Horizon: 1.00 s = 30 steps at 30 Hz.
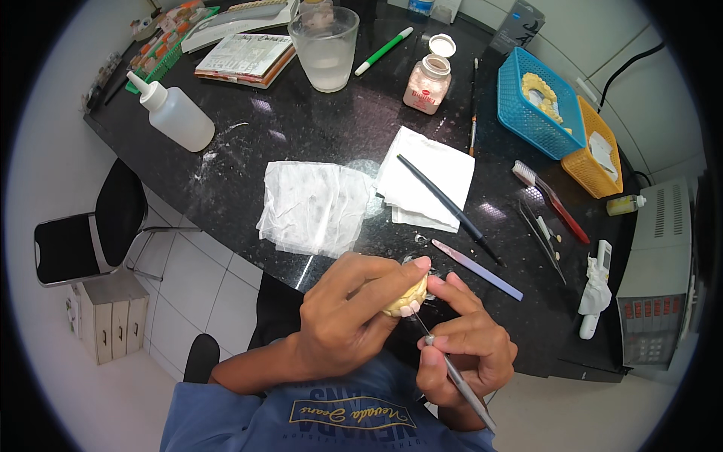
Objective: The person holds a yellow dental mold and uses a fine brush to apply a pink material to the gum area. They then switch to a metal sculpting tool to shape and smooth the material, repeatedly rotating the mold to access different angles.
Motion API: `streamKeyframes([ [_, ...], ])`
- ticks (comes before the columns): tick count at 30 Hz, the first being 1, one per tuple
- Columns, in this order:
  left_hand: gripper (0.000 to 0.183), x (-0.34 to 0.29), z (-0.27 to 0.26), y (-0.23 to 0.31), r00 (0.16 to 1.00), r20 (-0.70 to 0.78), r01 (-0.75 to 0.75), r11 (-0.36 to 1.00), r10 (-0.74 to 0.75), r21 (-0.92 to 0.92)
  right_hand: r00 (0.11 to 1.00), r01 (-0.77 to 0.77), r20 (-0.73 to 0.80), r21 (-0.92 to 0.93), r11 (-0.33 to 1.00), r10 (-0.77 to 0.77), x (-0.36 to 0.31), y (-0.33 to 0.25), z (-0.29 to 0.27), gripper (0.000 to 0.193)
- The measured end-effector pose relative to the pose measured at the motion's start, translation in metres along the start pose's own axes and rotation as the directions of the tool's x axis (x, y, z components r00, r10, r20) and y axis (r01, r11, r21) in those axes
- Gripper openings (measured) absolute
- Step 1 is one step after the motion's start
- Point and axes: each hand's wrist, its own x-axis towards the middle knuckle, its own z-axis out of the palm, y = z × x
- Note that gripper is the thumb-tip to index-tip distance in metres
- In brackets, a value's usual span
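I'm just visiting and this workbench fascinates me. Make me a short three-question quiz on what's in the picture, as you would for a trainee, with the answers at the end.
1. Multiple choice: What does the person's right hand hold at the pale yellow dental cast in the left hand?
A) a red-handled toothbrush
B) a slim silver metal tool
C) a green marker with a white cap

2. True or false: A long, slender black rod lies partly across folded white paper.

3. Fill in: The horseshoe-shaped, cream-yellow dental model lies in the ____ perforated plastic basket.

Key:
1. B
2. True
3. blue
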Motion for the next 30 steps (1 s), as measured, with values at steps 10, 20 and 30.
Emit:
streamKeyframes([
  [10,0.052,-0.0004,-0.0001,-0.0008,1.000,-0.004,-0.006,1.000,0.006,0.004,1.000,-0.004,0.012,-0.010,1.000,0.004,-0.0001,0.0004,0.0005,0.016],
  [20,0.053,-0.0004,0.0004,-0.0020,1.000,-0.005,-0.014,1.000,0.014,0.007,1.000,0.000,0.021,-0.046,0.999,0.001,-0.0003,0.0000,0.0007,0.015],
  [30,0.052,0.0017,0.0000,-0.0007,1.000,-0.005,-0.014,1.000,0.014,0.009,0.999,-0.005,0.045,-0.057,0.998,0.008,-0.0010,-0.0017,-0.0018,0.016],
])
